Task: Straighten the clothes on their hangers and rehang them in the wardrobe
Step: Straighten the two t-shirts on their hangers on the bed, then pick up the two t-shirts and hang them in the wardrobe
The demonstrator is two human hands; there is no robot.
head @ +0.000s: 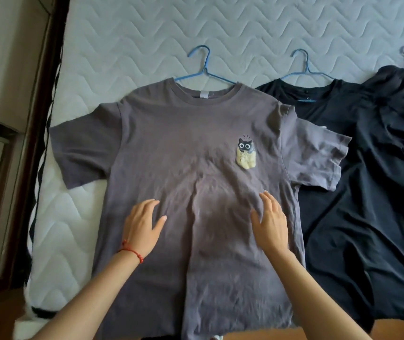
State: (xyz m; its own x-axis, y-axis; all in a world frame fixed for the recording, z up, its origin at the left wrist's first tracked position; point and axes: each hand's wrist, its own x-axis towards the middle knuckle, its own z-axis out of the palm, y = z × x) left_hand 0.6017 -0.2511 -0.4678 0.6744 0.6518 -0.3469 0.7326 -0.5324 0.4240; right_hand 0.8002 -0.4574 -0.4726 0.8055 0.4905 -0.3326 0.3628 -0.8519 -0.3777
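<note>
Matt grey cloth T-shirt, quilted mattress

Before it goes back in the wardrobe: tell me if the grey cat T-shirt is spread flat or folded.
Spread flat, still creased. The grey T-shirt lies open on the mattress, sleeves out, on its blue hanger; wrinkles remain mid-front.

- Above the grey T-shirt we have bare mattress, broken only by the blue hanger hook.
- To our left a strip of mattress runs beside the sleeve, bounded by the dark bed frame.
- To our right the black shirt lies under the grey sleeve, leaving no gap between them.
</note>
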